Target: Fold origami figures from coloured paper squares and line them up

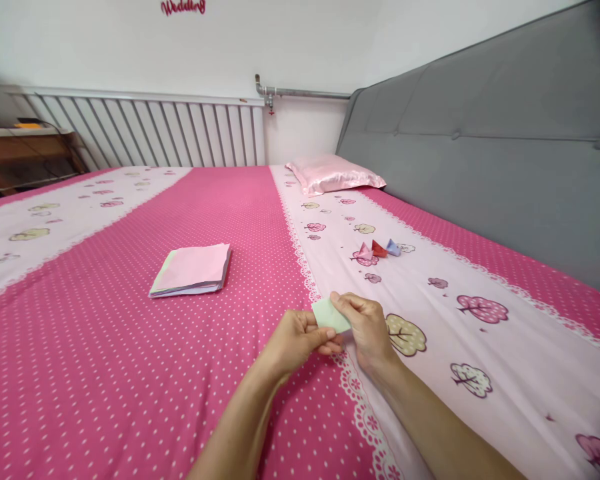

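A small piece of light green paper (330,316) is held between my two hands, just above the bed cover. My left hand (300,340) grips its lower edge, thumb on top and fingers beneath. Pinched at the upper right corner, the paper is also in my right hand (367,325). It looks folded down, though its back side is hidden. Beyond my right hand stand three small folded paper shapes: pink (365,252), red (379,249) and blue (393,247). To the left lies a stack of coloured paper sheets (193,268) with pink on top.
The bed cover (240,213) is pink with white dots and pale printed strips. A pink satin pillow (335,175) lies at the far end. A grey padded headboard (505,120) borders the right side. Behind the bed are a white radiator (155,130) and a pipe (310,93).
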Available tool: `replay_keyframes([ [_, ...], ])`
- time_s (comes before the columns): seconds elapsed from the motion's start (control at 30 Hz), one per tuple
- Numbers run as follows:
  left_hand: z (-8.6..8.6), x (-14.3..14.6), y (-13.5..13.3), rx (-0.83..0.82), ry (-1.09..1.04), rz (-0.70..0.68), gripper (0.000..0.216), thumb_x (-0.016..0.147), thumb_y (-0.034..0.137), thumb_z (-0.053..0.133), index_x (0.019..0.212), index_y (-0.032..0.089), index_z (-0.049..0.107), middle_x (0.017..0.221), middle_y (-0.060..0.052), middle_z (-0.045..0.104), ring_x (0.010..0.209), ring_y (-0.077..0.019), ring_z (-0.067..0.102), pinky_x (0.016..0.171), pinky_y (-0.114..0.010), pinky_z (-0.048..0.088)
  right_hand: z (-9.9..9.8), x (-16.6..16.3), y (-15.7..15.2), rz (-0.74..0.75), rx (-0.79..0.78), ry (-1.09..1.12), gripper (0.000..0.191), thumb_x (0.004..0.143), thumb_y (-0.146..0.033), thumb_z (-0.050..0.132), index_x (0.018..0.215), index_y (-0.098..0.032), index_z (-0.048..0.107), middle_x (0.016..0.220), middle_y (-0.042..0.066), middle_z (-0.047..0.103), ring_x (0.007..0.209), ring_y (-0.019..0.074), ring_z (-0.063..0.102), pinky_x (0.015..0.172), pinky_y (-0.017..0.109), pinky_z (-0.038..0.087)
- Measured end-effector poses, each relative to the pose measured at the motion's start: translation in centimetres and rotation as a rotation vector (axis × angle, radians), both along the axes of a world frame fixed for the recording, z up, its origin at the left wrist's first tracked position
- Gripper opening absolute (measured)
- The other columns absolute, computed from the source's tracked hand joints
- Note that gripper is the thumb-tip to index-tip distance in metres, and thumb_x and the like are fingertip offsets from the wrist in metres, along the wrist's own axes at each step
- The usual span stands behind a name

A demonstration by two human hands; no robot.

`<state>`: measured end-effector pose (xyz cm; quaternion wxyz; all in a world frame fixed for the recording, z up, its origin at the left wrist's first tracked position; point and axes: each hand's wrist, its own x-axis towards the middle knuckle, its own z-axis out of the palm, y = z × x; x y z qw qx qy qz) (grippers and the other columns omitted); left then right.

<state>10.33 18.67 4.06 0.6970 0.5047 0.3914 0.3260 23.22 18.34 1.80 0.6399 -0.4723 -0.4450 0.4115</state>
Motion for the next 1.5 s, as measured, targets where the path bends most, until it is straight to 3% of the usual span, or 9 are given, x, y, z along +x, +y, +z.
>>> replay_keyframes([
  [0.27, -0.56, 0.21, 0.43, -0.010, -0.084, 0.075, 0.015, 0.068, 0.021, 0.071, 0.074, 0.008, 0.069, 0.067, -0.010, 0.070, 0.058, -0.0113, 0.064, 0.061, -0.020, 0.048, 0.11, 0.51, 0.44, 0.120, -0.024, 0.053, 0.034, 0.073, -0.042, 0.064, 0.054, -0.016, 0.056, 0.050, -0.004, 0.047, 0.048, 0.0094, 0.040, 0.047, 0.024, 0.032],
  [0.43, -0.26, 0.14, 0.52, -0.012, -0.185, 0.163, 0.014, 0.073, 0.018, 0.065, 0.085, 0.011, 0.067, 0.080, -0.008, 0.071, 0.065, -0.0119, 0.065, 0.070, -0.022, 0.050, 0.63, 0.27, 0.20, 0.278, 0.028, 0.143, 0.032, 0.083, -0.044, 0.051, 0.076, -0.016, 0.066, 0.064, 0.001, 0.059, 0.060, 0.0136, 0.051, 0.059, 0.026, 0.040],
  [0.57, -0.07, 0.11, 0.45, 0.009, -0.196, 0.200, 0.016, 0.072, 0.015, 0.065, 0.088, 0.011, 0.066, 0.090, -0.008, 0.070, 0.067, -0.0122, 0.065, 0.073, -0.023, 0.050, 0.44, 0.34, 0.28, 0.280, 0.037, 0.136, 0.033, 0.086, -0.042, 0.046, 0.090, -0.018, 0.068, 0.077, 0.004, 0.064, 0.070, 0.0153, 0.054, 0.065, 0.027, 0.040],
  [0.73, -0.40, 0.15, 0.61, 0.024, -0.225, 0.219, 0.017, 0.072, 0.014, 0.063, 0.089, 0.012, 0.067, 0.086, -0.007, 0.070, 0.069, -0.0136, 0.065, 0.074, -0.024, 0.049, -0.02, 0.58, 0.47, 0.262, 0.048, 0.117, 0.022, 0.083, -0.035, 0.055, 0.085, -0.020, 0.070, 0.075, 0.002, 0.064, 0.072, 0.0144, 0.052, 0.066, 0.026, 0.038],
  [1.13, -0.44, 0.06, 0.71, 0.034, -0.189, 0.235, 0.013, 0.073, 0.013, 0.061, 0.084, 0.012, 0.067, 0.083, -0.005, 0.070, 0.065, -0.0121, 0.064, 0.074, -0.025, 0.049, -0.06, 0.63, 0.48, 0.242, 0.053, 0.122, 0.016, 0.079, -0.031, 0.059, 0.076, -0.019, 0.068, 0.074, 0.000, 0.061, 0.064, 0.0113, 0.045, 0.064, 0.026, 0.036],
  [1.5, -0.23, -0.12, 0.68, 0.061, -0.163, 0.186, 0.022, 0.072, 0.020, 0.065, 0.093, 0.012, 0.066, 0.088, -0.007, 0.069, 0.062, -0.0098, 0.062, 0.069, -0.022, 0.049, -0.10, 0.64, 0.44, 0.251, 0.055, 0.151, 0.020, 0.081, -0.032, 0.058, 0.069, -0.017, 0.064, 0.063, -0.001, 0.054, 0.058, 0.0098, 0.041, 0.055, 0.023, 0.033],
])
